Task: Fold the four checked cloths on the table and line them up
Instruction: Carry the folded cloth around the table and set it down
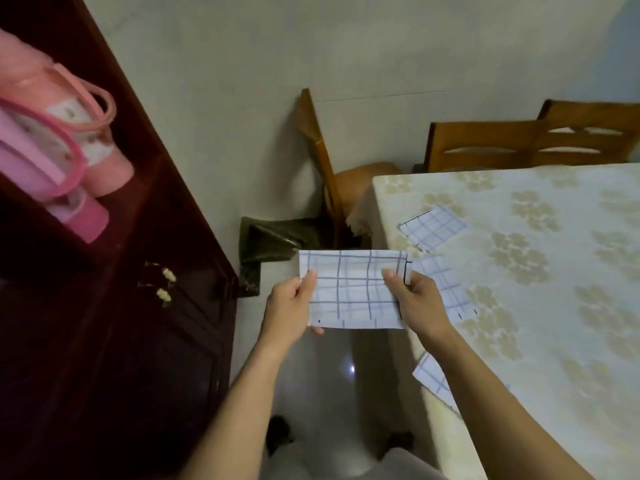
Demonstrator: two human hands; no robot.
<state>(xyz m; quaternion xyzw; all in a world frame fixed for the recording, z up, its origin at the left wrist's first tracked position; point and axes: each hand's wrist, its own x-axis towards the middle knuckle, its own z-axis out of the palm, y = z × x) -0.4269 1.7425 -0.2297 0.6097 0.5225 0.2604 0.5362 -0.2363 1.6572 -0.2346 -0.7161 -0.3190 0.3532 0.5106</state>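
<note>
The left hand (291, 310) pinched the left edge of a checked cloth (353, 289), thumb pressed flat on the front and the other fingers curled behind, with one fingertip showing under the lower corner. The right hand (417, 303) pinched the right edge the same way, thumb on the front and the rest of its fingers hidden behind the fabric. Between the two hands the cloth hung as a flat rectangle, wider than tall, white with blue lines and dark stitches along its right side. It was held up in the air over the floor, just beside the near left corner of the table (554, 344).

Three more cloths lay on the table near that left edge. The far cloth (433, 226) lay flat and turned at an angle. The middle cloth (446, 289) lay just behind the right hand, which covered part of it. The near cloth (431, 377) lay at the table's edge, mostly hidden under the right forearm. A pale cover printed with flowers was spread over the table.

Wooden chairs (485, 147) stood at the far side, and another chair (320, 157) stood against the wall. A dark cabinet (145, 323) stood on the left, with pink bags (59, 140) on its shelf.
</note>
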